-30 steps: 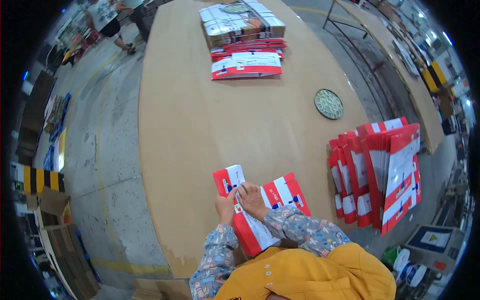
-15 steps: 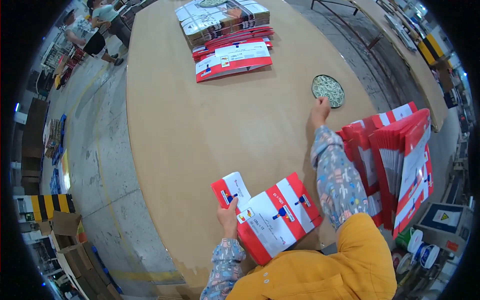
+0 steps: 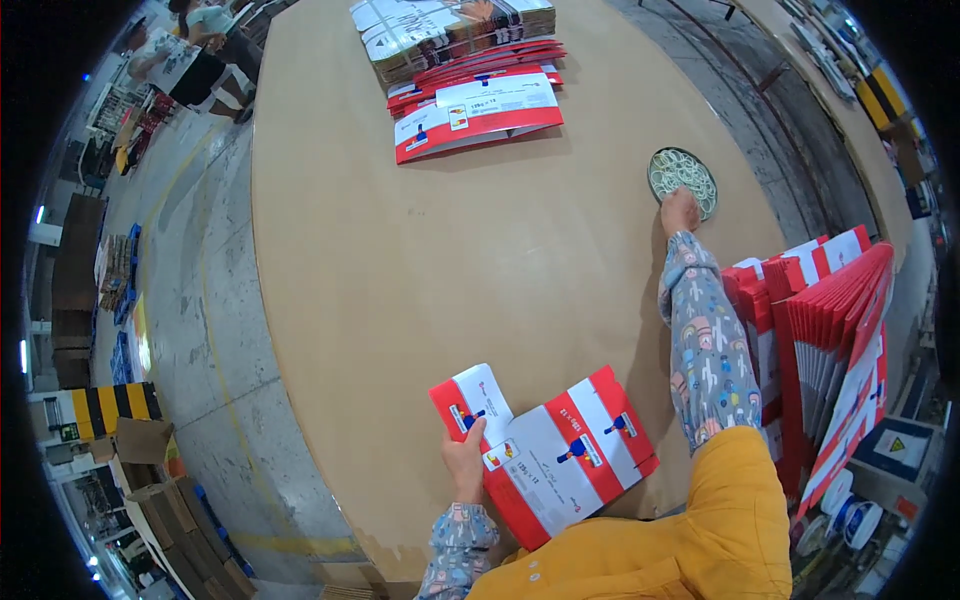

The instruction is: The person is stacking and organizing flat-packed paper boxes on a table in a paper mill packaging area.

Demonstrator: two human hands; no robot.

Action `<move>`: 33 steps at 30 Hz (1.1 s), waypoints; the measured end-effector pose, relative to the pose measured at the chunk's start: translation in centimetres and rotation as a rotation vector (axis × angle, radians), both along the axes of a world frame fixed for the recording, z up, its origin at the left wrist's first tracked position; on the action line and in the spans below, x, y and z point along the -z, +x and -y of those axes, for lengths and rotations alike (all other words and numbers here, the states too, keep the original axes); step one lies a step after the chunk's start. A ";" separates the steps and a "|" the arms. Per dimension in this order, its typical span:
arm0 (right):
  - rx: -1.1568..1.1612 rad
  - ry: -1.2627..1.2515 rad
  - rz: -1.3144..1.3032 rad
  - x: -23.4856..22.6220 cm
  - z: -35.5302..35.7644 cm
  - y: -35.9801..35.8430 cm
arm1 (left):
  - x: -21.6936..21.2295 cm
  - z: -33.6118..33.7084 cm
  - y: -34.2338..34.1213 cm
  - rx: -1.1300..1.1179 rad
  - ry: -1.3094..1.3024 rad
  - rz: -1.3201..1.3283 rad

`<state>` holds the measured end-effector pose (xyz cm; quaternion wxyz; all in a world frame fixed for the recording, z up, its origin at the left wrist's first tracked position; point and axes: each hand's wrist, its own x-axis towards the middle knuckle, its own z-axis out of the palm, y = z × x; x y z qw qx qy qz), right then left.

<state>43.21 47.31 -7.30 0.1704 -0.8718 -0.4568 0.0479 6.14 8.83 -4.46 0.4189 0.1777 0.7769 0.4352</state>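
Nearest the person, at about six o'clock on the big round tan worktable (image 3: 420, 260), lies a flat red-and-white carton sleeve (image 3: 560, 455), slewed so that its long side runs from seven towards four o'clock. The left hand (image 3: 465, 462) presses down on its left end, thumb and fingers spread flat over the printed panel rather than wrapped about it, which looks like a way of pinning the sleeve in place while the other arm is away. The right arm, in a patterned sleeve (image 3: 705, 340), stretches out towards two o'clock, and the right hand (image 3: 680, 212) rests its fingertips at the near rim of a shallow round dish (image 3: 682, 178) filled with pale rubber bands (whether a band is already pinched between the fingers cannot be told, since the hand is small and seen from behind). To the person's right, at three to four o'clock, a dense row of the same red-and-white sleeves (image 3: 830, 340) stands on edge and fans out, kept within easy reach of that arm. Far across the table, at twelve o'clock, finished sleeves lie in a flat stack (image 3: 470, 100), the topmost ones slid forward, with a taller bundle (image 3: 450, 30) behind them. Beyond the table's left edge another person (image 3: 195, 50) stands on the grey floor.
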 end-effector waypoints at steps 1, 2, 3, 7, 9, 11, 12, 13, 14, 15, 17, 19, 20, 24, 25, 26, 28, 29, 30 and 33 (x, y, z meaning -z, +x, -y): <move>0.004 0.003 0.006 -0.1 -0.1 0.7 | 0.1 -0.2 0.2 0.003 0.007 0.027; 0.030 -0.004 -0.014 -0.3 -0.3 1.4 | 0.1 -0.3 0.4 0.005 0.013 0.053; 0.054 -0.011 -0.036 -0.3 -0.4 1.9 | 0.2 -0.4 0.6 0.007 0.017 0.056; 0.149 0.060 -0.106 -0.2 -0.9 0.8 | 0.2 0.1 0.0 0.000 0.001 0.045; 0.112 0.394 -0.157 1.1 -1.5 3.4 | 0.2 -0.2 0.6 0.010 -0.008 0.076; 0.103 0.484 -0.266 2.2 -1.8 3.9 | -0.1 -0.1 0.5 -0.009 -0.045 0.096; 0.094 0.575 -0.375 2.5 -1.8 3.9 | -0.1 0.0 0.4 -0.011 -0.041 0.095; 0.085 0.584 -0.379 2.4 -2.2 3.5 | 0.1 -0.1 0.5 -0.015 -0.026 0.093; 0.090 0.722 -0.626 2.0 -2.5 3.2 | 0.3 -0.3 0.6 -0.019 -0.008 0.093; 0.090 0.856 -0.875 1.3 -3.0 3.0 | 0.3 -0.6 0.8 -0.026 0.010 0.096; 0.098 0.850 -1.031 0.6 -1.8 -1.3 | -0.2 0.4 -0.6 -0.058 0.067 0.109; 0.038 0.779 -1.193 0.0 0.8 -2.5 | -1.1 2.1 -1.9 -0.049 0.010 0.071; -0.057 0.727 -1.204 -0.6 1.4 -0.3 | -0.9 1.8 -1.3 -0.016 -0.034 0.063; -0.062 0.576 -1.418 -4.4 11.1 -8.9 | -1.1 4.6 -2.7 -0.059 -0.116 0.207; -0.094 0.509 -1.473 -6.1 13.8 -10.3 | -1.8 5.1 -2.3 -0.098 -0.088 0.205; -0.095 0.417 -1.530 -7.5 19.1 -13.3 | -3.0 8.1 -3.1 -0.074 -0.057 0.219; -0.193 0.311 -1.581 -9.7 25.9 -16.3 | -5.4 10.8 -3.1 -0.051 0.008 0.249; -0.239 0.260 -1.594 -10.6 28.1 -17.2 | -7.4 10.6 -2.6 -0.043 0.103 0.261; -0.285 0.209 -1.606 -11.8 29.6 -18.0 | -9.2 10.1 -2.0 -0.034 0.199 0.270; -0.416 0.105 -1.576 -16.6 33.6 -20.6 | -14.7 9.6 -1.7 -0.017 0.344 0.324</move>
